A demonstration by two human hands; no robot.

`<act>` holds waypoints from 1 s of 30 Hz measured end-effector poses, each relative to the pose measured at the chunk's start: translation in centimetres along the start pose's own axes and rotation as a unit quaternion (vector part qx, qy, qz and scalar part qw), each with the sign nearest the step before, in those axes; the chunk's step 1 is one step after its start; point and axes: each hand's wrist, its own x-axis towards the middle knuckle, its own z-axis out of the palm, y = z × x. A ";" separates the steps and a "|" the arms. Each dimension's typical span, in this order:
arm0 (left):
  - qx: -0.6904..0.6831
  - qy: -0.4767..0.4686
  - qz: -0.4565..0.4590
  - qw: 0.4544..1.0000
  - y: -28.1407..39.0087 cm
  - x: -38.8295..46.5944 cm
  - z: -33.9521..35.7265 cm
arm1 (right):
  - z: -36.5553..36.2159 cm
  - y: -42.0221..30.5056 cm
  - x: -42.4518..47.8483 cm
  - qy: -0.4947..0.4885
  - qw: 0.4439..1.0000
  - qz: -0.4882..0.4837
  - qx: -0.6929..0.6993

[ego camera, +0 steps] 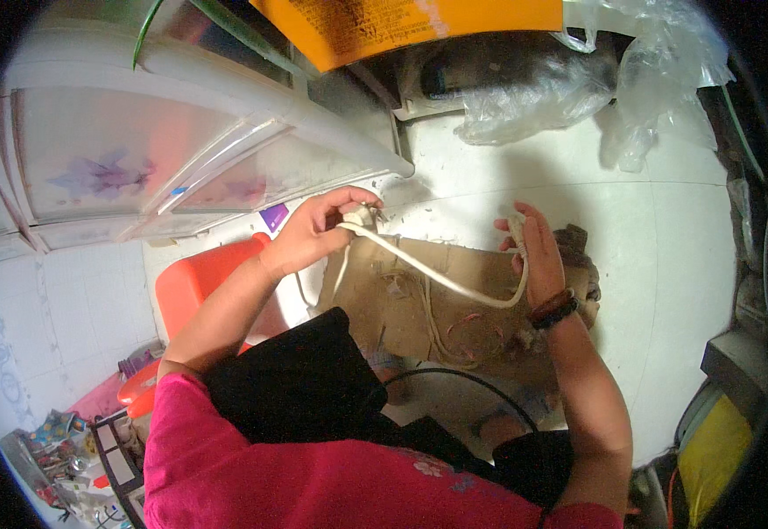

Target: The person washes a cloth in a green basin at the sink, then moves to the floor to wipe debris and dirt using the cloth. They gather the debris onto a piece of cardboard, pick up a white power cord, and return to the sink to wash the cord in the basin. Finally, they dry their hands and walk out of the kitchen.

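Note:
My left hand (318,228) grips a pale, blocky fitting (360,216) on a white cable (436,276); the fitting's exact kind cannot be told. From there the cable sags in a loop and rises to my right hand (534,244), which holds its other pale, thicker end (517,233) between thumb and fingers. Both hands are raised over a flattened brown cardboard sheet (384,311). More thin cable (431,324) and small reddish bits lie on the cardboard. Dark bands circle my right wrist.
A red plastic stool (192,278) stands at the left, below a pale cabinet (113,155) with flower decoration. Clear plastic bags (542,99) hang at the upper right, beside an orange box (423,26). A black cable (463,377) curves near my legs. Mixed small items lie at the lower left.

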 end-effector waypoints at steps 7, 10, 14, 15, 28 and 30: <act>-0.154 -0.118 -0.084 0.977 0.1 1.4 -0.1 | -0.7 0.7 0.1 0.000 0.981 0.124 0.150; -0.177 -0.102 -0.089 0.975 -1.1 2.1 -0.1 | -0.5 0.5 -0.2 -0.019 0.979 0.129 0.155; -0.241 -0.077 -0.086 0.964 -1.9 3.1 -0.2 | 0.2 1.6 -0.1 -0.058 0.997 0.007 0.056; -0.260 -0.071 -0.085 0.959 -2.1 3.3 -0.2 | 0.5 1.8 -0.2 -0.067 0.995 -0.009 0.077; -0.207 -0.108 -0.046 0.971 -1.2 2.5 3.9 | 9.1 3.2 -3.9 -0.246 0.967 0.013 -0.058; -0.093 -0.135 -0.109 0.981 -0.7 2.2 4.7 | 10.5 3.8 -4.3 -0.304 0.952 0.035 -0.019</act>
